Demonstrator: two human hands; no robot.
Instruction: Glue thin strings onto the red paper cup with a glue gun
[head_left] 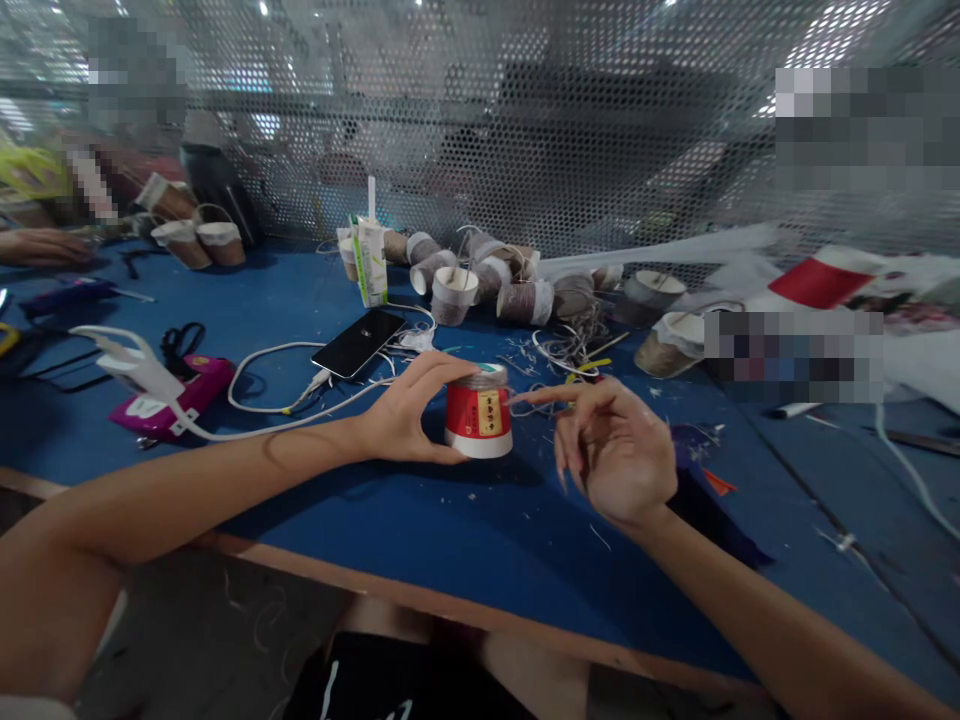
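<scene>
A small red cup-shaped piece [478,416] with a yellow label and a white lower rim stands on the blue table [465,530]. My left hand [409,415] grips it from the left, thumb under and fingers over the top. My right hand [611,445] hovers just to its right, index finger stretched toward the cup's upper edge, the other fingers curled and holding nothing that I can see.
A heap of brown-and-white cups [487,275] lies at the back by a perforated metal screen [525,130]. A black phone [358,342] on a white cable, a drink carton [369,260], a pink case [176,395], loose wire bits and another person's hand [37,247] at far left.
</scene>
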